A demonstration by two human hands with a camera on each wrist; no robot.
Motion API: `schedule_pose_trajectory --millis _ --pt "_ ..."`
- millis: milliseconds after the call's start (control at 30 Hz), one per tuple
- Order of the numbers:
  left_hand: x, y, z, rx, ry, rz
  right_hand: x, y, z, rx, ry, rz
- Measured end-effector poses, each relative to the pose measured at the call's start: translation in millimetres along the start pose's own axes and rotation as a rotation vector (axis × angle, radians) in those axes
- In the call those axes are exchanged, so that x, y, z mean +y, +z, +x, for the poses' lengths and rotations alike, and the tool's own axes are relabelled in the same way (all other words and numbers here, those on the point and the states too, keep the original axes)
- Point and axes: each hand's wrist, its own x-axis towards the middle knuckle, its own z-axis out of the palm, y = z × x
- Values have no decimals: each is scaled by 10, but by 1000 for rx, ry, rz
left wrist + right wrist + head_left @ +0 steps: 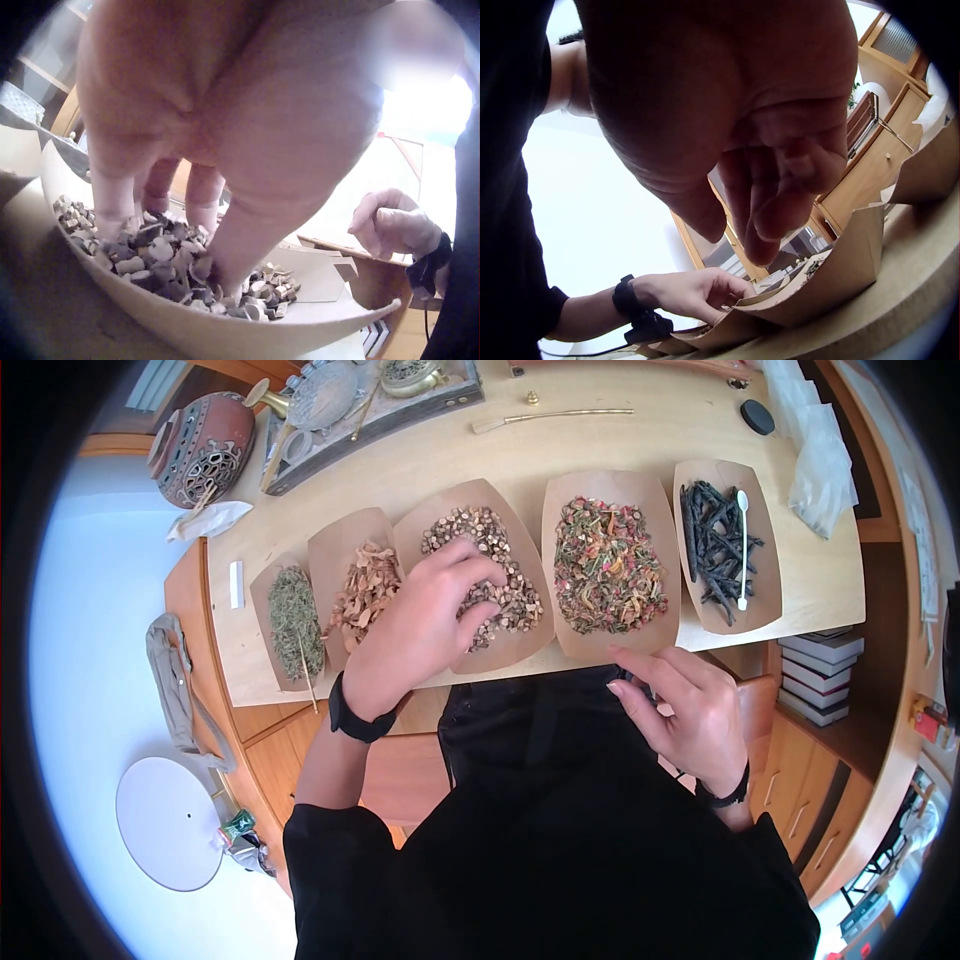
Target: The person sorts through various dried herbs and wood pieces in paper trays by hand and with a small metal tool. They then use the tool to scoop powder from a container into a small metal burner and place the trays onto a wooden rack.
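My left hand (425, 615) reaches into the middle brown paper tray (530, 545), which holds chopped dried root pieces (515, 605). In the left wrist view, fingers and thumb dig into the pieces (161, 259) from opposite sides, with some gathered between them. My right hand (695, 710) hovers at the table's front edge, loosely curled and holding nothing. Its fingertips are close to the near rim of a tray (555, 490) of mixed dried flowers and herbs (610, 570). From the right wrist view, the right hand (742, 150) hangs above the tray edges, thumb apart from the fingers.
Left of the middle tray stand trays of tan dried slices (370, 575) and green herb (292, 615) with a thin stick. Dark dried strips (710, 550) and a white spoon (743, 550) lie at right. Behind are a brass-coloured brush (555, 415), black lid (757, 417) and pierced pot (205, 450).
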Motion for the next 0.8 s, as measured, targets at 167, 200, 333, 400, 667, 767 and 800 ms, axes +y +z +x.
schedule_pose_trajectory --millis 167,200,333,400,667,767,800 --pt "-50 -32 7 88 -187 -41 -6 8 -18 10 3 8" --pt "-56 -32 4 89 -187 -41 -7 10 -19 10 13 8" --pt "-116 -64 -11 145 -367 -644 -9 37 -24 19 40 25" --pt "-116 -99 -19 172 -330 -762 -22 36 -15 15 40 27" --pt "-129 -130 -48 197 -436 -1080 -44 57 0 -4 46 16" --pt "-104 -136 -53 200 -450 -1135 -42 63 5 -4 46 23" --pt "-105 -135 -55 200 -451 -1133 -40 63 5 -4 46 21"
